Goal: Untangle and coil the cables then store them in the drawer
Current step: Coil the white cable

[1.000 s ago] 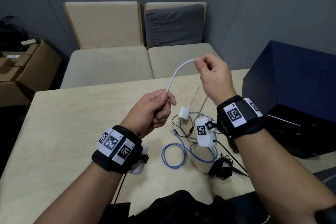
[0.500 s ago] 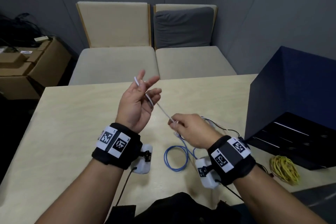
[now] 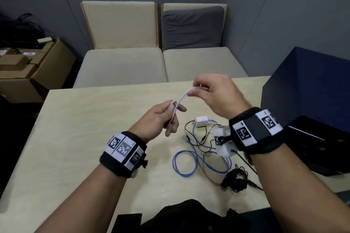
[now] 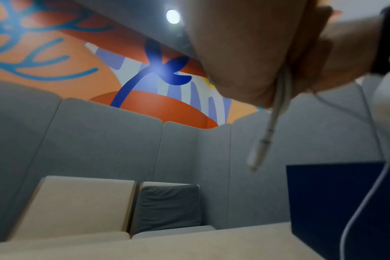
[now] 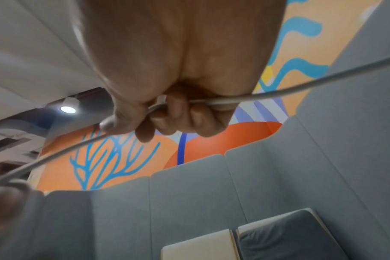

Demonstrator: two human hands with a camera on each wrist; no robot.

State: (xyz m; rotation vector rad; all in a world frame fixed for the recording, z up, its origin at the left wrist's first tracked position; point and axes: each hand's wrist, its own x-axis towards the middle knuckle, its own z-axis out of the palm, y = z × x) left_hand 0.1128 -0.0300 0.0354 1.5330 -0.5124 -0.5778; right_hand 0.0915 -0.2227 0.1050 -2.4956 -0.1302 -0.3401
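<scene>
Both hands up off the worktop (image 3: 79, 138): left hand (image 3: 161, 119) curls round the white cable (image 3: 180, 98), right hand (image 3: 214, 91) pinches it higher. Only the left wrist view shows its plug (image 4: 259, 153) dangling below the fingers, blurred, perhaps a jack.

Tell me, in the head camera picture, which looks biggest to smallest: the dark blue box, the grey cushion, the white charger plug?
1. dark blue box
2. grey cushion, farther away, so unsure
3. white charger plug, clearly smallest
</scene>
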